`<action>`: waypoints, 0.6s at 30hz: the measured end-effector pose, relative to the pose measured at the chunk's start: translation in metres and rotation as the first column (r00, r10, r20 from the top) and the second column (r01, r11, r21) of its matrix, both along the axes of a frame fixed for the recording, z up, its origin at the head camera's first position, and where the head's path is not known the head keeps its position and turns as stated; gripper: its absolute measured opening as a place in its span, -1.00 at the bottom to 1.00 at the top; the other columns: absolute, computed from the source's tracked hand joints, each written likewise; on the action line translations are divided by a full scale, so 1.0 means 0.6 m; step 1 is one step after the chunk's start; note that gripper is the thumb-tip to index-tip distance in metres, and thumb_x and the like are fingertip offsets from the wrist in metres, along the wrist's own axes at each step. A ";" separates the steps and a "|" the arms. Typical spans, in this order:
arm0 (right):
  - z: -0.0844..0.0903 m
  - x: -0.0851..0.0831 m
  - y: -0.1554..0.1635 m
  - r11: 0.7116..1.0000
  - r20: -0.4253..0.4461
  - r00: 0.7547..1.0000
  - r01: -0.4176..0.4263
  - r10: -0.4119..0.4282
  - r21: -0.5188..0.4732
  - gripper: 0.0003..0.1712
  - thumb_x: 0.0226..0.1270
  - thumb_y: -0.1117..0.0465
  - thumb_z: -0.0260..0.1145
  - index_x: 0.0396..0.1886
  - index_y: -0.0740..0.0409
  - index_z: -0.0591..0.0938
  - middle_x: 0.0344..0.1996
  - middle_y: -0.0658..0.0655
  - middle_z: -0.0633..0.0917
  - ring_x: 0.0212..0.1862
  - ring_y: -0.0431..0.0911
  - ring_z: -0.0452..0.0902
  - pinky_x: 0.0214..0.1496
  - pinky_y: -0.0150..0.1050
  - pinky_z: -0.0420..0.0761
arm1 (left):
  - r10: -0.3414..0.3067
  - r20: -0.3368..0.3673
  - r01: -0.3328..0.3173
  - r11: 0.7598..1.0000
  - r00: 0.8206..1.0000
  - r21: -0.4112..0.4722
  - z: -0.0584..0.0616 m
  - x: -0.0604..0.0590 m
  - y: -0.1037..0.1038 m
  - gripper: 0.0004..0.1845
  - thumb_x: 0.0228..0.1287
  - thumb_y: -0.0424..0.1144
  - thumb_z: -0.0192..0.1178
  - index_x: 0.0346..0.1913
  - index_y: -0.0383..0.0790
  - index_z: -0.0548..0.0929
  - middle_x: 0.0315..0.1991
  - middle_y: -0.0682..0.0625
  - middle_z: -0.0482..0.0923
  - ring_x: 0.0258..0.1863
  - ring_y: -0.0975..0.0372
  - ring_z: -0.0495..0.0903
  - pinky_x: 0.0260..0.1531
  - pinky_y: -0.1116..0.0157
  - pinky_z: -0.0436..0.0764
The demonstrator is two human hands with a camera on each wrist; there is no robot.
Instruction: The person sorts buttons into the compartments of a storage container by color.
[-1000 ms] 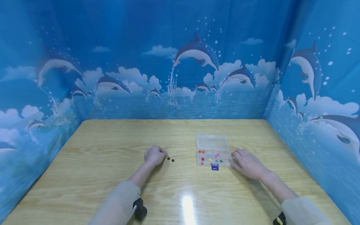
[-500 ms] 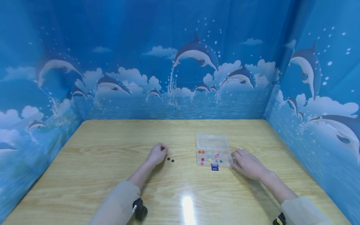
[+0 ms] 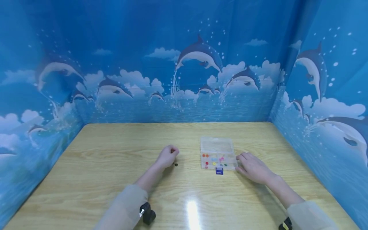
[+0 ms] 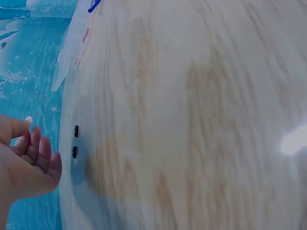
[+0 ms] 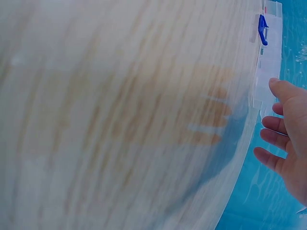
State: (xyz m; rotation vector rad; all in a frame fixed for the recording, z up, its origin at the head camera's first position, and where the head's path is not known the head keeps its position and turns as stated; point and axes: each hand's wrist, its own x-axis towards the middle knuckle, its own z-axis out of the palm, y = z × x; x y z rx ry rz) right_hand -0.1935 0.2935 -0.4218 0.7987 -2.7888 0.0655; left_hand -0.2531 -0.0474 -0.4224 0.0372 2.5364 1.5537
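My left hand (image 3: 167,157) is raised a little above the table. Between its thumb and forefinger it pinches a small white button (image 4: 29,120), while the other fingers curl loosely. Below it lie two small black buttons (image 4: 75,152); in the head view the hand partly covers one of them. A clear plastic compartment box (image 3: 203,165) stands with its lid raised at the back and a blue latch (image 3: 219,171) at the front. Several coloured buttons sit in its compartments, orange, red, yellow, pink and green. My right hand (image 3: 253,167) rests at the box's right side, fingers relaxed, fingertips right at its edge.
The wood-grain table (image 3: 115,140) is backed and flanked by a blue dolphin-print curtain (image 3: 138,48). A bright light reflection (image 3: 193,214) shows near the front edge. Both sleeves carry a black wrist device.
My left hand has lifted and moved to the right with the white button, now partly over the black buttons. The right hand and the box have stayed in place.
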 end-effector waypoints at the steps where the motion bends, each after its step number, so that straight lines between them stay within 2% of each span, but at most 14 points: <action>1: 0.000 0.000 0.000 1.000 0.003 1.000 0.001 -0.001 0.001 -0.58 0.17 0.12 0.34 -0.11 0.35 0.52 -0.21 0.21 0.55 -0.14 0.06 0.49 -0.11 -0.05 0.51 | -0.001 -0.002 0.001 1.000 1.000 0.008 0.001 0.001 0.002 -0.85 0.36 -0.27 0.01 -0.15 -0.30 0.49 -0.32 -0.07 0.43 -0.51 0.22 0.38 -0.60 0.35 0.40; 4: 0.001 0.000 -0.001 1.000 0.008 1.000 0.004 -0.004 0.004 -0.58 0.18 0.12 0.33 -0.10 0.35 0.52 -0.20 0.21 0.55 -0.13 0.06 0.49 -0.10 -0.05 0.51 | 0.002 -0.005 -0.002 1.000 1.000 0.031 0.006 0.003 0.008 -0.85 0.36 -0.26 0.01 -0.15 -0.27 0.48 -0.31 -0.07 0.43 -0.51 0.22 0.37 -0.61 0.35 0.38; 8: 0.001 0.000 0.000 1.000 0.004 1.000 0.003 -0.003 0.003 -0.58 0.17 0.12 0.34 -0.10 0.34 0.52 -0.20 0.20 0.55 -0.14 0.05 0.49 -0.11 -0.06 0.52 | -0.009 -0.052 0.012 0.999 0.999 0.051 0.011 0.004 0.017 -0.86 0.35 -0.26 0.02 -0.17 -0.26 0.50 -0.30 -0.05 0.43 -0.42 0.20 0.39 -0.48 0.31 0.42; 13: -0.001 0.000 0.001 1.000 -0.016 1.000 -0.010 0.010 0.000 -0.58 0.16 0.12 0.35 -0.11 0.34 0.53 -0.22 0.19 0.55 -0.15 0.05 0.49 -0.13 -0.07 0.52 | -0.046 -0.121 0.059 0.993 0.992 0.100 0.012 0.006 0.029 -0.87 0.33 -0.26 0.05 -0.19 -0.27 0.52 -0.28 -0.04 0.46 -0.32 0.20 0.40 -0.32 0.29 0.44; 18: -0.003 0.000 0.001 1.000 -0.004 1.000 -0.005 0.005 0.001 -0.58 0.18 0.11 0.33 -0.11 0.34 0.52 -0.22 0.19 0.55 -0.15 0.05 0.49 -0.12 -0.07 0.52 | -0.070 -0.163 0.092 0.987 0.984 0.131 0.014 0.008 0.041 -0.88 0.32 -0.28 0.09 -0.22 -0.29 0.53 -0.28 -0.05 0.48 -0.33 0.22 0.40 -0.31 0.29 0.44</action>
